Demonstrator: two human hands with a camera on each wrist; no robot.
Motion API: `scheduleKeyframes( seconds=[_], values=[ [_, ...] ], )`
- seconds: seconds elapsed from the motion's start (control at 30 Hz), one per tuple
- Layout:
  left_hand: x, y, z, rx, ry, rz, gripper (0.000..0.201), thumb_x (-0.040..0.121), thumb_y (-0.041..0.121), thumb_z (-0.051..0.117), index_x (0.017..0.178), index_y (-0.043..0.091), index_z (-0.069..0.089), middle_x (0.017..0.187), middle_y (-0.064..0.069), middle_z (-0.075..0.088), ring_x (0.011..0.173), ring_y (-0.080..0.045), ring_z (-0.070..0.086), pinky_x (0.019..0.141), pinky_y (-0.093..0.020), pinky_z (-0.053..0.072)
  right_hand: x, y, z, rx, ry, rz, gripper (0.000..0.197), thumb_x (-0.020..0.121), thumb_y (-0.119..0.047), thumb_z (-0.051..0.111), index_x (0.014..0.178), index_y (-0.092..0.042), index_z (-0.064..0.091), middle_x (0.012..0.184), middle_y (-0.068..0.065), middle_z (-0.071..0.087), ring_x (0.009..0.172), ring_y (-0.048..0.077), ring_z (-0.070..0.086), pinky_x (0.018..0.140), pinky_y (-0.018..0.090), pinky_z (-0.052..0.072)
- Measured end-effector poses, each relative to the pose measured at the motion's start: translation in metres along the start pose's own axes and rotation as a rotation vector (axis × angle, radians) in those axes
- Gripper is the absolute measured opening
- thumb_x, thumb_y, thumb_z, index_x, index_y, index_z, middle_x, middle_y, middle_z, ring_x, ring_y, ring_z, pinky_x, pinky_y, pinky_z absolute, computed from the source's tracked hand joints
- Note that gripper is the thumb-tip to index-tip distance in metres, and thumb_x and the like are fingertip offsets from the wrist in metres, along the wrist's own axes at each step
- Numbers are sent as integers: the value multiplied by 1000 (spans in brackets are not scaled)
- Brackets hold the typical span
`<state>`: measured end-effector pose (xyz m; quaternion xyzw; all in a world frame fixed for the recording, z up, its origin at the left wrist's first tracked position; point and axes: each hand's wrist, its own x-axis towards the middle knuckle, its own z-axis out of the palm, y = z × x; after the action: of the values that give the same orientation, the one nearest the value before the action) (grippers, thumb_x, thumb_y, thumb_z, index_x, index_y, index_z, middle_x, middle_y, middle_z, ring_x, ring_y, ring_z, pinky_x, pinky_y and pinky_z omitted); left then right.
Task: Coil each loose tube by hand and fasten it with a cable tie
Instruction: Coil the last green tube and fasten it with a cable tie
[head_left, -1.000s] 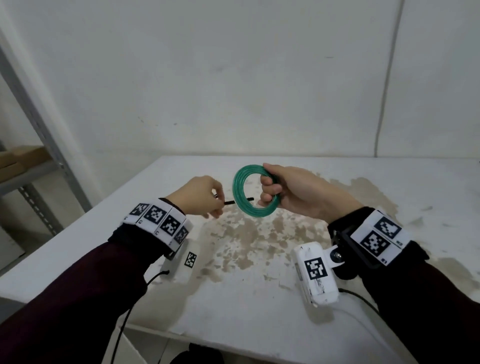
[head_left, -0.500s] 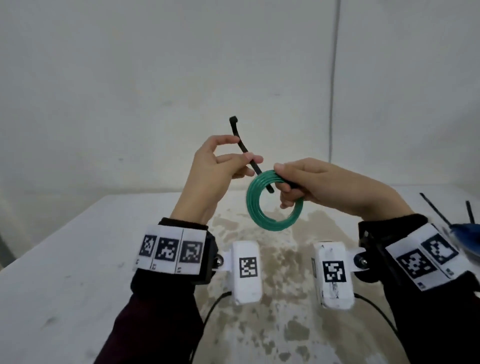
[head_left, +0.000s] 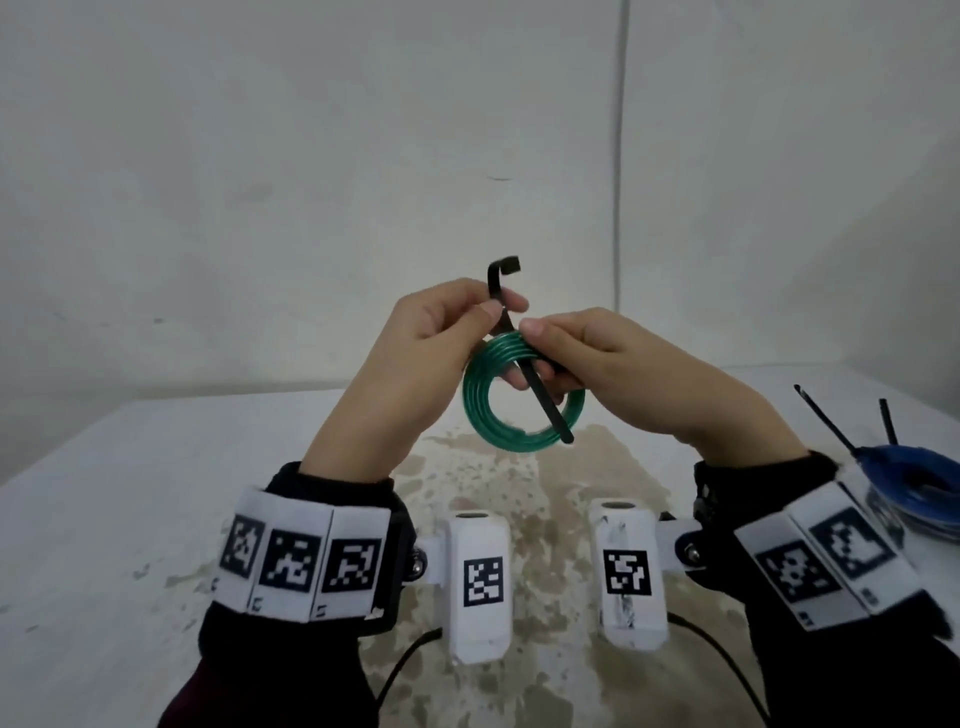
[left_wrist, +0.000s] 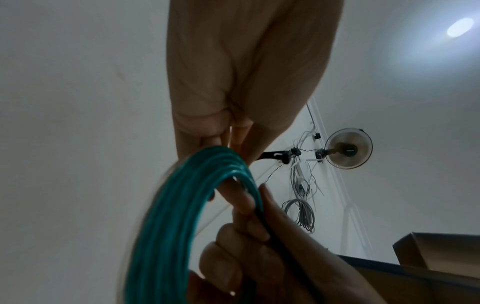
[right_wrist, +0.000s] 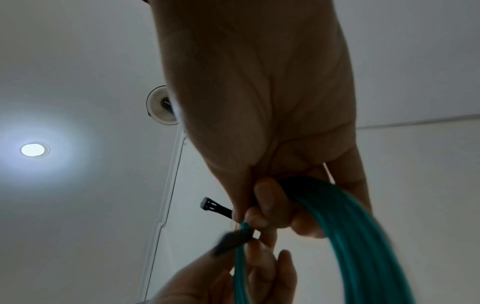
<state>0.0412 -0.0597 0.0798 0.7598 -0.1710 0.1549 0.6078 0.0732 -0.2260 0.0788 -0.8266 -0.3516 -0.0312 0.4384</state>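
A green tube coil (head_left: 485, 410) hangs upright in the air above the white table (head_left: 130, 493), seen close up as teal loops (left_wrist: 166, 226) (right_wrist: 363, 236) in both wrist views. My right hand (head_left: 550, 358) grips the coil at its top. A black cable tie (head_left: 545, 405) runs down through the coil's middle, its bent head end (head_left: 506, 265) sticking up above my fingers; the head (right_wrist: 207, 203) also shows in the right wrist view. My left hand (head_left: 488, 312) pinches the tie's upper part between thumb and fingers, right against the coil.
A blue tube coil (head_left: 919, 488) lies at the table's right edge, with black cable ties (head_left: 826, 418) sticking up behind it. The stained table middle (head_left: 545, 499) lies under my hands. A plain wall rises behind. Camera modules hang from both wrists.
Both hands have risen and drawn closer together. The tie, earlier slanted with its tip at the coil, now runs through the coil's middle, its head end bent over.
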Motion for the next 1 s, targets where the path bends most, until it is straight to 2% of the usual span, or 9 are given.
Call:
scheduleKeyframes(
  seconds=[0.1,0.2,0.37,0.47,0.53,0.67,0.77,0.9,1.0],
  values=[
    [-2,2,3,-35,-14,-20,25,99,12,44,100,-6,62,79,-20,70,54,-22,64,64,-22,51,1,-1,1,-41,20,-22,50,102,-34,35,76,7,51,61,-1,44,54,5,43,61,18,37],
    [-2,4,6,-90,-9,-35,20,99,9,43,102,-3,57,67,-13,68,48,-20,60,56,-22,51,1,-5,2,-77,68,-54,46,102,-33,35,70,-2,49,57,-6,41,52,5,39,55,14,35],
    [-1,1,7,-114,-7,-58,19,99,15,43,99,-2,53,69,-20,63,41,-17,46,62,-35,51,2,-3,3,-94,112,-56,44,102,-35,35,67,-11,47,58,-3,46,61,25,49,73,42,48],
    [-1,1,8,-133,12,-67,17,101,18,42,103,3,50,50,-1,50,38,-12,33,51,-29,42,4,-2,5,-112,122,-53,46,101,-36,35,70,-7,52,63,3,51,73,35,55,71,42,46],
    [-1,1,9,-116,39,-54,15,101,19,41,103,6,49,47,4,43,38,-11,31,51,-29,39,5,-1,5,-124,127,-61,46,102,-35,35,72,-6,54,60,-1,51,69,32,55,69,41,45],
    [0,-1,10,-142,37,37,27,101,14,42,93,5,66,58,-10,53,42,-12,36,50,-26,42,6,2,2,-132,159,-74,47,102,-35,35,65,-12,50,49,-10,47,51,9,44,59,30,37],
    [1,-3,12,-126,51,26,24,99,17,48,106,8,69,63,-8,51,43,-12,37,51,-25,42,6,3,5,-145,165,-67,44,102,-34,34,66,-12,48,53,-7,46,58,22,50,64,37,42],
    [3,-6,14,-114,66,-7,26,100,13,45,108,4,67,63,-6,47,40,-8,34,46,-21,38,8,2,7,-115,146,-49,45,102,-35,35,73,-6,54,55,-9,49,55,9,49,70,43,47],
    [3,-7,15,-105,85,10,25,100,13,45,111,6,66,60,-5,49,40,-8,35,45,-21,36,5,-1,9,-68,133,-30,44,102,-35,34,80,-5,58,68,5,54,58,10,50,76,44,48]
  ],
)
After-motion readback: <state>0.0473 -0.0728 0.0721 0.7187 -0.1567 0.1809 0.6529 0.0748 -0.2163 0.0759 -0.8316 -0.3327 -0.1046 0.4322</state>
